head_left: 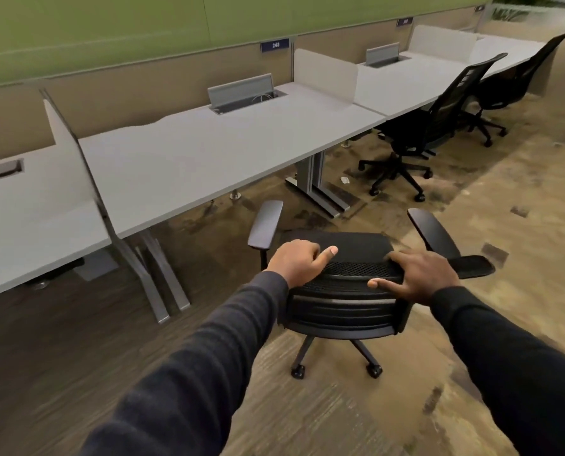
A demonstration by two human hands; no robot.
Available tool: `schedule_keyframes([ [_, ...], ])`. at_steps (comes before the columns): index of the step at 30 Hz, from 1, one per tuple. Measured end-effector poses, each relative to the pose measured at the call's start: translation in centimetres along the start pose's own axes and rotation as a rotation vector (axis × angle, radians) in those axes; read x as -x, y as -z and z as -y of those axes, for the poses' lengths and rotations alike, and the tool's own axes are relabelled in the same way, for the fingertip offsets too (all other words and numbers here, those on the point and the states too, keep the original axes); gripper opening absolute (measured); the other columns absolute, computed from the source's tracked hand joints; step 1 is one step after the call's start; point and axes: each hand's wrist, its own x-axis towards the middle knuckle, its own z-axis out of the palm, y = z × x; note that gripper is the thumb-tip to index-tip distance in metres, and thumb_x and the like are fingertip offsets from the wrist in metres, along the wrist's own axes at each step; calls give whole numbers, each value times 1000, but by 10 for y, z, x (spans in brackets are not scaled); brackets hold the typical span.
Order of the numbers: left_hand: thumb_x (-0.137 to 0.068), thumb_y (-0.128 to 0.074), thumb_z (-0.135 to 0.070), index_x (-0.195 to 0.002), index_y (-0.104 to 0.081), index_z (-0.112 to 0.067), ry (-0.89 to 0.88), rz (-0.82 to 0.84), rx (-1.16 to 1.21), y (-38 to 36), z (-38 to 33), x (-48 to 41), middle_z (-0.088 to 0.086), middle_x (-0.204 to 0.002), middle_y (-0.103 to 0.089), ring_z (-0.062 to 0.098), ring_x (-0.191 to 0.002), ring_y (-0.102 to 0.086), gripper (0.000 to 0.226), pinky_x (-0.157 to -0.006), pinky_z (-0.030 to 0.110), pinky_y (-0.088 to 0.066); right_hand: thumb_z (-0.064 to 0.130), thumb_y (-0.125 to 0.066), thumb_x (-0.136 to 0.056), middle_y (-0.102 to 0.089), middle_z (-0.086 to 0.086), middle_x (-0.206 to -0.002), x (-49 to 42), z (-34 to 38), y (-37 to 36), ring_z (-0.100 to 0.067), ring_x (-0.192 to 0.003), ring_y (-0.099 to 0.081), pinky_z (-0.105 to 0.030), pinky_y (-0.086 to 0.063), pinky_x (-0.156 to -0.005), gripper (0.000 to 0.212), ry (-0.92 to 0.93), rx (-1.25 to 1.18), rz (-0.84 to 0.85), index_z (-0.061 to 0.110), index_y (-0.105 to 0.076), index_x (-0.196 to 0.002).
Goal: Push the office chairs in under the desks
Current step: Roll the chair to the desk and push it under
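A black mesh office chair (343, 307) stands on the carpet in front of me, its back toward me and its armrests pointing at the grey desk (189, 159). It sits a short way out from the desk edge. My left hand (299, 261) grips the left side of the backrest top. My right hand (419, 274) holds the right side of the same top edge, fingers spread over it. Two more black chairs (439, 120) (518, 74) stand further right along the desk row, partly tucked under.
Grey desk legs (320, 185) (156, 271) stand to either side of the gap ahead. Low divider panels (323, 74) separate the desks, each with a raised cable flap (241, 90). A scrap of paper (345, 180) lies on the carpet.
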Motion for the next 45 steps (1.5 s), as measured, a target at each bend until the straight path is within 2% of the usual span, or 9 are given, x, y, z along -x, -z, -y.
schedule_keyframes([
  [3, -100, -31, -66, -68, -58, -15, -15, -91, -98, 10, 23, 2, 0, -67, -54, 22, -67, -55, 67, -63, 40, -44, 104, -7, -62, -68, 4, -104, -26, 20, -3, -18, -91, -62, -32, -50, -77, 108, 21, 10, -12, 29, -64, -116],
  [7, -100, -30, -67, -65, -56, -14, 35, -171, -149, 25, 57, 3, -1, -64, -52, 20, -61, -51, 68, -58, 39, -43, 104, -7, -62, -67, 4, -100, -63, 49, -4, -17, -90, -61, -33, -50, -78, 107, 58, 13, -16, 28, -64, -112],
  [13, -99, -29, -69, -63, -54, -15, 123, -207, -154, 47, 111, 3, -2, -62, -52, 18, -59, -50, 69, -55, 37, -39, 103, -15, -65, -67, 4, -96, -116, 88, -12, -17, -87, -61, -35, -52, -78, 100, 107, 27, -23, 28, -65, -109],
  [21, -99, -29, -67, -63, -55, -16, 193, -221, -163, 76, 175, 0, -2, -59, -53, 17, -56, -51, 67, -53, 35, -32, 103, -14, -65, -68, 3, -100, -175, 141, -13, -18, -92, -62, -34, -51, -80, 103, 162, 35, -53, 27, -65, -111],
  [28, -99, -29, -67, -66, -57, -16, 261, -215, -142, 100, 225, -3, -1, -62, -56, 18, -60, -54, 67, -59, 38, -44, 104, -11, -64, -69, 1, -98, -222, 179, -14, -20, -92, -64, -35, -52, -80, 106, 229, -12, -78, 26, -67, -110],
  [34, -100, -32, -63, -65, -52, -16, 287, -234, -192, 116, 260, -10, 0, -62, -54, 21, -61, -52, 63, -56, 37, -32, 104, -13, -64, -67, 3, -93, -261, 206, -17, -19, -86, -62, -35, -52, -76, 103, 258, -13, -82, 27, -67, -104],
  [40, -96, -28, -69, -67, -57, -12, 361, -260, -175, 130, 299, -22, 2, -61, -56, 23, -61, -54, 69, -60, 39, -45, 104, -19, -65, -62, 6, -79, -306, 231, -23, -18, -74, -59, -34, -51, -68, 94, 302, -37, -110, 26, -65, -90],
  [42, -93, -25, -71, -68, -60, -13, 380, -260, -206, 135, 312, -28, 1, -63, -58, 23, -62, -55, 72, -62, 40, -49, 104, -20, -65, -61, 6, -77, -321, 237, -24, -17, -72, -58, -34, -50, -66, 93, 316, -49, -112, 25, -64, -88],
  [45, -96, -30, -66, -66, -58, -14, 415, -269, -236, 139, 326, -34, 2, -63, -56, 23, -63, -54, 66, -63, 43, -49, 104, -20, -65, -61, 6, -77, -344, 245, -25, -17, -71, -58, -33, -47, -63, 93, 352, -61, -108, 25, -63, -89],
])
